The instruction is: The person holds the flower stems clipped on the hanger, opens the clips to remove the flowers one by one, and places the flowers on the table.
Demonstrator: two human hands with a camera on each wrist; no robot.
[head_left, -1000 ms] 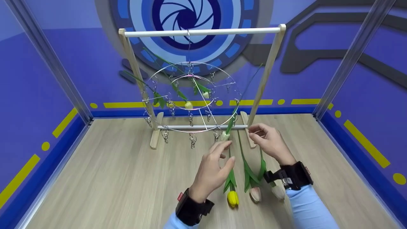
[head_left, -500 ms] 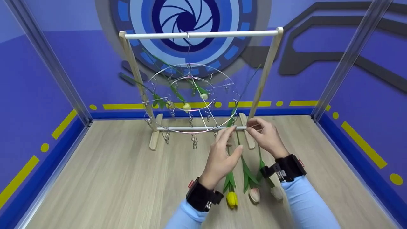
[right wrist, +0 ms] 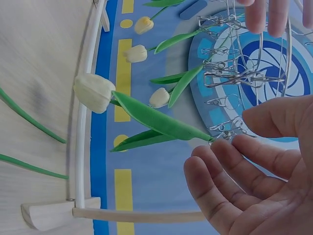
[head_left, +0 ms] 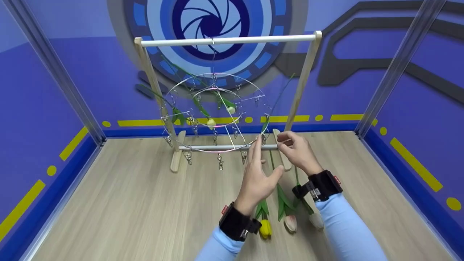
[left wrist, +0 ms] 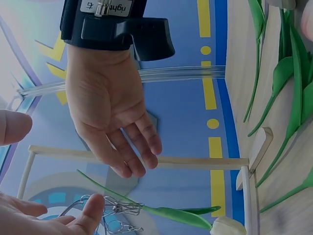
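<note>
A round wire clip hanger (head_left: 217, 75) hangs from a wooden rack (head_left: 228, 39). Several tulips hang head-down from its clips, among them a white tulip (right wrist: 95, 92) with a long green leaf. My left hand (head_left: 261, 159) is raised in front of that tulip with straight fingers, its fingertips (left wrist: 93, 211) beside a metal clip (left wrist: 120, 208) and hiding the flower in the head view. My right hand (head_left: 288, 141) hovers just right of the same clip, fingers (right wrist: 230, 161) loosely curled and holding nothing.
Three tulips lie on the wooden table below my wrists: yellow (head_left: 265, 228), pink (head_left: 291, 223) and pale (head_left: 317, 220). The rack's feet (head_left: 176, 159) and lower crossbar (head_left: 210, 147) stand just behind my hands. Blue walls close in the table on three sides.
Both hands have risen and moved away from me toward the ring's right front clip. The left hand now covers the white tulip that showed above it before.
</note>
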